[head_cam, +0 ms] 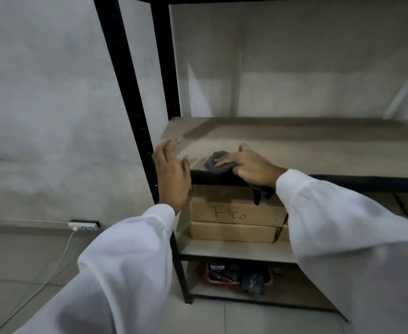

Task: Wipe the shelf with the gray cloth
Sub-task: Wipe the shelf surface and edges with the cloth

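Note:
The shelf (306, 145) is a light wooden board in a black metal frame, at chest height in front of me. A gray cloth (216, 162) lies bunched at the board's front left edge. My right hand (248, 166) grips it and holds it down on the board; a dark end of the cloth hangs below the front rail under my wrist. My left hand (171, 174) is raised at the shelf's front left corner, next to the black upright post (125, 80), with its fingers straight and holding nothing.
Two cardboard boxes (236, 213), one marked "Pico", sit stacked on the board below. A red tray (234, 276) with dark items stands on the lowest board. A white power strip (83, 225) with a cable lies by the wall at left.

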